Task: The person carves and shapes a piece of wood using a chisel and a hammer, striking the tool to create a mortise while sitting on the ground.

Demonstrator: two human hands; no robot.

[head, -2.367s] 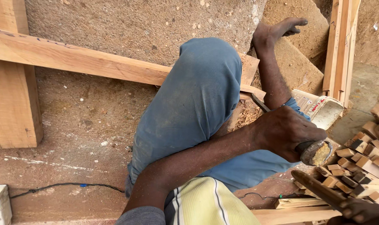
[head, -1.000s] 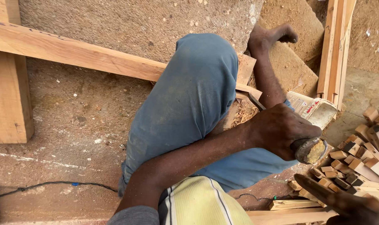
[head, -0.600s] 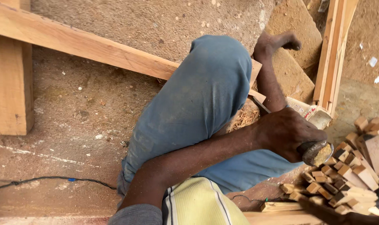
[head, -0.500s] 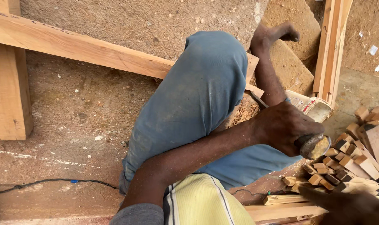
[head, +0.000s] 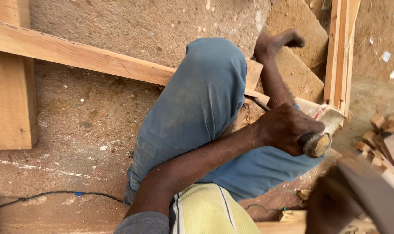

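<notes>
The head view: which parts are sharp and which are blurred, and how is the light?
In the head view, the left hand gripping the chisel handle is sharp; the right hand and its dark tool at the lower right corner are blurred; light is soft and even, without glare or hard shadows.

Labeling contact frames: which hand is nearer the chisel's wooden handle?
Left. The left hand is wrapped around the chisel handle, its worn butt end showing. The right hand, blurred at the lower right, sits below the handle, apart from it, gripping a dark tool.
</notes>
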